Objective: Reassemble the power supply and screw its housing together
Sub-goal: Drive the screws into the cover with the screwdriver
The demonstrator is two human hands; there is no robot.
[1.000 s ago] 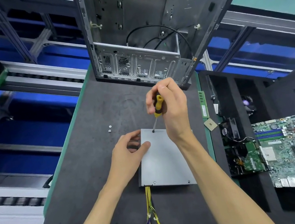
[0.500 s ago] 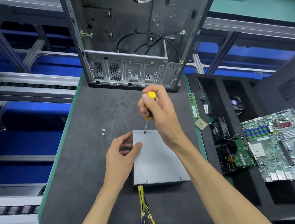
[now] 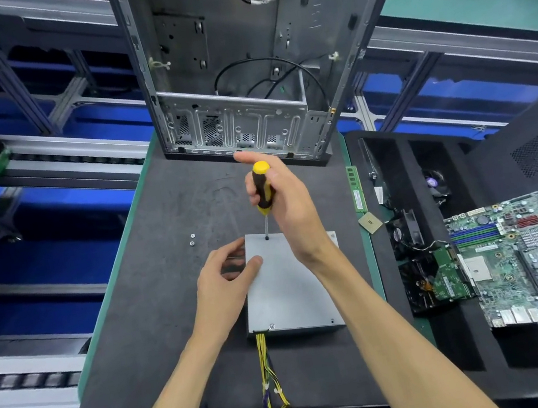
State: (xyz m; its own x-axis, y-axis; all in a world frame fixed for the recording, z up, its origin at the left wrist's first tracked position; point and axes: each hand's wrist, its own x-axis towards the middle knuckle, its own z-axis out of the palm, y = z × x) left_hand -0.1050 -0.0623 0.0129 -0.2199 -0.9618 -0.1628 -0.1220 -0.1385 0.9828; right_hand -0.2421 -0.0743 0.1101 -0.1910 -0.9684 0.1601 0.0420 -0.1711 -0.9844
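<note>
The grey metal power supply lies flat on the black mat, its yellow cable bundle trailing toward me. My right hand grips a yellow and black screwdriver held nearly upright, its tip set in a screw hole at the housing's far left corner. My left hand holds the housing's left edge, thumb on the lid and fingers curled round the side. Two loose screws lie on the mat to the left.
An empty computer case stands open at the back of the mat. Right of the mat, a black foam tray holds a motherboard, a fan, a small board and a memory stick. A CPU chip lies nearby.
My right hand has shifted its hold down the screwdriver handle, so the yellow cap now shows above the fingers and the tool stands more upright. The left hand stays on the housing.
</note>
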